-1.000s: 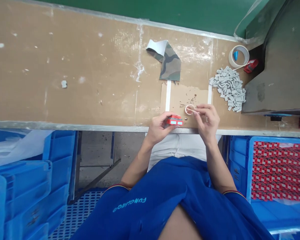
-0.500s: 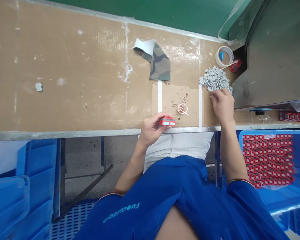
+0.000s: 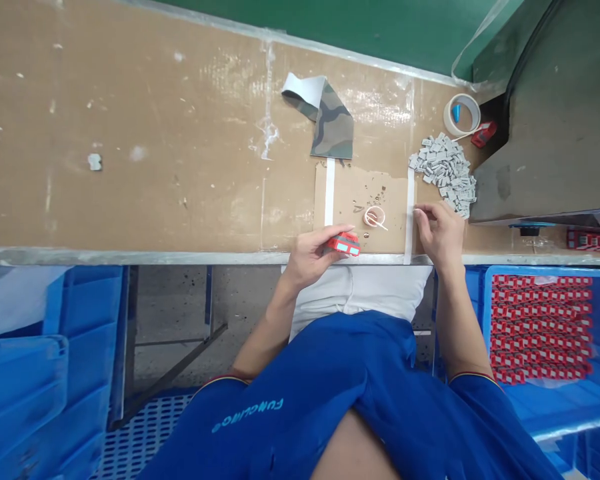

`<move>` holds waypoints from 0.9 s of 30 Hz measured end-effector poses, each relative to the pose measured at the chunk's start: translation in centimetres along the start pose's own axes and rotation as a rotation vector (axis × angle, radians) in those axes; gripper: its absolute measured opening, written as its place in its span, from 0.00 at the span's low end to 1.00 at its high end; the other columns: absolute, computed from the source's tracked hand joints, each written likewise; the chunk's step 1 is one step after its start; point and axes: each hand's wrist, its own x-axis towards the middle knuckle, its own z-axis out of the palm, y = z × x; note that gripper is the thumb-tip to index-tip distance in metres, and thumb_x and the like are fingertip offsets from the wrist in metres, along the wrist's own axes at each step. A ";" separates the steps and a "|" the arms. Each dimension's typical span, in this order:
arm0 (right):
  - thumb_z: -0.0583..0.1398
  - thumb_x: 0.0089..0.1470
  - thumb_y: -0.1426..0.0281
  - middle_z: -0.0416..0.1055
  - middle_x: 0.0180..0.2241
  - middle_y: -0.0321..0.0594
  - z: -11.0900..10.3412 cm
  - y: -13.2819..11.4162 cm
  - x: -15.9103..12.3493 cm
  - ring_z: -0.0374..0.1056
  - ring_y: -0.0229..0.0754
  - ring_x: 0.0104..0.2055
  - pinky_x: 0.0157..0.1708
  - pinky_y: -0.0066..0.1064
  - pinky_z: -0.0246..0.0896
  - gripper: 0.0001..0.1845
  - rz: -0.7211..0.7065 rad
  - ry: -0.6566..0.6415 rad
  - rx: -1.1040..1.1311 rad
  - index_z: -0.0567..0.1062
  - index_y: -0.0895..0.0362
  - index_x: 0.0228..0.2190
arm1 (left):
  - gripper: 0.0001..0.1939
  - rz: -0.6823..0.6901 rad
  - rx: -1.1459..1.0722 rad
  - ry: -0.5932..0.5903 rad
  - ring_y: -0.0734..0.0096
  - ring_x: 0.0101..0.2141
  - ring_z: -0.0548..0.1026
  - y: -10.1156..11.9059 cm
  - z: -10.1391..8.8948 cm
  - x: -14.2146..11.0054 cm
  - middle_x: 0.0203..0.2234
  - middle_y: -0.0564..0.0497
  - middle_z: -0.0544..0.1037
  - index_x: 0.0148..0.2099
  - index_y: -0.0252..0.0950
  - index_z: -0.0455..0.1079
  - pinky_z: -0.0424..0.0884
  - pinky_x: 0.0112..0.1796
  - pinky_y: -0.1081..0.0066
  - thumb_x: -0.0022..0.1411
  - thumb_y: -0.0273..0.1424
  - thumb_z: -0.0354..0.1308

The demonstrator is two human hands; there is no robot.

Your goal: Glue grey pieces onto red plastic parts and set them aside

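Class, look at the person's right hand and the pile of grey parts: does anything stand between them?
Nothing visible does. The right hand lies at the lower edge of the pile of grey parts; the white tape strip runs beside its fingertips, not between.

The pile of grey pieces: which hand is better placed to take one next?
Probably the right hand: it looks empty and sits beside the grey pieces, while the left hand holds a red part.
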 end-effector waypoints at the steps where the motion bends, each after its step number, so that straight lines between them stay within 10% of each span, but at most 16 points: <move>1: 0.62 0.64 0.66 0.80 0.34 0.41 0.0 -0.4 -0.3 0.75 0.43 0.34 0.37 0.35 0.71 0.08 0.013 0.018 0.040 0.80 0.53 0.34 | 0.21 0.003 -0.016 -0.025 0.62 0.45 0.86 -0.1 -0.1 0.0 0.47 0.43 0.88 0.59 0.40 0.79 0.82 0.48 0.66 0.65 0.33 0.70; 6: 0.67 0.61 0.68 0.80 0.35 0.37 -0.3 -4.0 -2.1 0.77 0.39 0.35 0.38 0.31 0.75 0.08 0.194 0.065 0.374 0.81 0.53 0.42 | 0.23 -0.041 -0.111 -0.091 0.62 0.45 0.87 -0.3 -0.2 -0.1 0.47 0.42 0.87 0.63 0.40 0.76 0.83 0.48 0.66 0.66 0.33 0.68; 13: 0.64 0.65 0.71 0.82 0.38 0.40 -0.1 -10.8 -2.5 0.78 0.39 0.40 0.39 0.30 0.75 0.05 0.080 -0.230 0.629 0.82 0.53 0.39 | 0.20 -0.028 -0.081 -0.145 0.63 0.45 0.87 -0.2 -0.7 0.0 0.47 0.44 0.88 0.58 0.40 0.80 0.81 0.47 0.70 0.65 0.34 0.71; 27: 0.63 0.66 0.76 0.79 0.35 0.38 0.1 -11.9 -2.2 0.74 0.37 0.37 0.37 0.27 0.68 0.05 -0.034 -0.286 0.461 0.79 0.56 0.37 | 0.23 0.012 0.066 -0.121 0.61 0.47 0.86 -0.4 -0.7 -0.2 0.48 0.44 0.87 0.60 0.41 0.80 0.81 0.49 0.68 0.63 0.35 0.72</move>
